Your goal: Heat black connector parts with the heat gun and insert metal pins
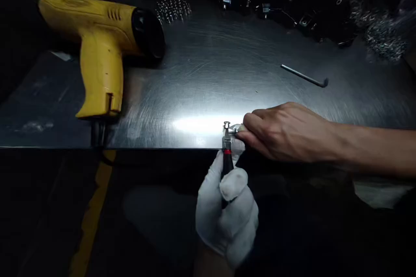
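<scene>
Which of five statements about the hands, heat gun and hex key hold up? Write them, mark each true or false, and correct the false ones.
1. The heat gun is yellow. True.
2. The left hand is bare. False: the left hand wears a white glove.
3. The left hand holds a tool. True.
4. The hex key is in the right hand. False: the hex key lies on the table.
5. The right hand is bare. True.

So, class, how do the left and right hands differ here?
The left hand wears a white glove; the right hand shows bare skin. The left hand grips a dark-handled tool; the right hand pinches a small, unclear item. The left reaches in from below, the right from the side. Both are near the metal table's front edge.
</scene>
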{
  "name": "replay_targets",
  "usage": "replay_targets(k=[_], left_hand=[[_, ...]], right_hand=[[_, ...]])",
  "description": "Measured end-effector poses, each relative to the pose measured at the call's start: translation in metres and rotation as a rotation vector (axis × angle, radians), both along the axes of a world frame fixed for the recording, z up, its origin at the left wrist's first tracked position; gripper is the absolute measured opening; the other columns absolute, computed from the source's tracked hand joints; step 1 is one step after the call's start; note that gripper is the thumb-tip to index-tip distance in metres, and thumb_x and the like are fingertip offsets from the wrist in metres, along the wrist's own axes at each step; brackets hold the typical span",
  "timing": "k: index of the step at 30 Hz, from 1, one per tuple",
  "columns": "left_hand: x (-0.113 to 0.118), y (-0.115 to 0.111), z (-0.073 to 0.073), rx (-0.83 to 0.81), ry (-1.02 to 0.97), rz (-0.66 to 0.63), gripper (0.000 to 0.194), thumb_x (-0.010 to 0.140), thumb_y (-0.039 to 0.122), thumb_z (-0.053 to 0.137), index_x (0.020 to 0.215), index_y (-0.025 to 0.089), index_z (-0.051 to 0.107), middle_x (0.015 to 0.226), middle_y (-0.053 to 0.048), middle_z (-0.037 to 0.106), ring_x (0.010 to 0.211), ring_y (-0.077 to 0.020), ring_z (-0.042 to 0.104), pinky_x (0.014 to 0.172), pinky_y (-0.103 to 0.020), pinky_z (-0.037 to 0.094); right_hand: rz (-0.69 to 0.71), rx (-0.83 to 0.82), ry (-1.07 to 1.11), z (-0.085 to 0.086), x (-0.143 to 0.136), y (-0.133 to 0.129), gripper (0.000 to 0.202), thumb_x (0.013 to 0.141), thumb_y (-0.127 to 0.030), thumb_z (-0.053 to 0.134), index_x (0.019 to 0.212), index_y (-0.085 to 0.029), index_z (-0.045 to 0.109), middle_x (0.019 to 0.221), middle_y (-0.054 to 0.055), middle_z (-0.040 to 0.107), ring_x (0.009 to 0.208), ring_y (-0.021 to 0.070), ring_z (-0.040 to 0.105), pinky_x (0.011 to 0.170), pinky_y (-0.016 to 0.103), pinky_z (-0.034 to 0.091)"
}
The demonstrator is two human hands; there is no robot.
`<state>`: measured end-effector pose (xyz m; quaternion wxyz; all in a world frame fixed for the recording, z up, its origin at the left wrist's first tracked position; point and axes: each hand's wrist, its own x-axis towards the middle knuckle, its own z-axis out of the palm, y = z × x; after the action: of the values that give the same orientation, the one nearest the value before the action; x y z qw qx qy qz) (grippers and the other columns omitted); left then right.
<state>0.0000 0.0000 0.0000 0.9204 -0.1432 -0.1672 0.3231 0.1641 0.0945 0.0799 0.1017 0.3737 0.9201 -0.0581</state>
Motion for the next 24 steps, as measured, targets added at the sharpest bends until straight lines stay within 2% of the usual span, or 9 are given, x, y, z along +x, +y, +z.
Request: replay_targets(k=[5,9,14,19,24], left_hand=[[-0.001,0.001,0.000,0.002,0.033,-0.009,0.072,0.100,0.057,-0.010,0.058,0.023,0.039,0.029,0.007,0.019,0.018,-0.0077,0.012,0.021,-0.017,0.012],[-0.001,-0.001,0.001,-0.015,0.049,0.002,0.073,0.099,0.056,-0.012,0.058,0.024,0.038,0.029,0.007,0.018,0.018,-0.0080,0.012,0.021,-0.017,0.010],[-0.002,-0.002,-0.003,-0.023,0.030,-0.015,0.077,0.098,0.059,-0.012,0.060,0.023,0.045,0.028,0.006,0.019,0.018,-0.0085,0.015,0.021,-0.016,0.013],[-0.005,0.000,-0.004,-0.016,0.107,-0.072,0.079,0.099,0.058,-0.010,0.058,0.022,0.047,0.029,0.007,0.016,0.019,-0.0070,0.008,0.022,-0.016,0.011],[-0.005,-0.001,-0.001,-0.061,0.161,-0.061,0.075,0.101,0.058,-0.002,0.057,0.022,0.047,0.029,0.009,0.013,0.019,-0.0061,0.004,0.021,-0.016,0.018]], right_hand=[[-0.163,0.046,-0.001,0.003,0.008,0.006,0.042,0.108,-0.044,0.028,0.093,-0.016,0.055,0.077,0.004,0.061,0.056,0.0138,0.044,0.053,0.029,0.024],[-0.176,0.001,-0.009,0.007,0.002,0.005,0.039,0.107,-0.044,0.030,0.088,-0.018,0.053,0.071,0.001,0.059,0.052,0.0124,0.040,0.053,0.029,0.026],[-0.190,-0.019,-0.008,0.010,-0.005,0.004,0.038,0.106,-0.042,0.032,0.083,-0.018,0.051,0.067,0.000,0.058,0.049,0.0111,0.035,0.053,0.029,0.025],[-0.164,-0.025,0.020,0.009,-0.004,0.004,0.038,0.107,-0.041,0.032,0.082,-0.019,0.049,0.066,-0.001,0.057,0.048,0.0108,0.036,0.054,0.028,0.026],[-0.149,-0.034,0.011,0.010,-0.002,0.005,0.039,0.107,-0.041,0.031,0.082,-0.019,0.049,0.065,-0.001,0.057,0.048,0.0109,0.037,0.054,0.028,0.027]])
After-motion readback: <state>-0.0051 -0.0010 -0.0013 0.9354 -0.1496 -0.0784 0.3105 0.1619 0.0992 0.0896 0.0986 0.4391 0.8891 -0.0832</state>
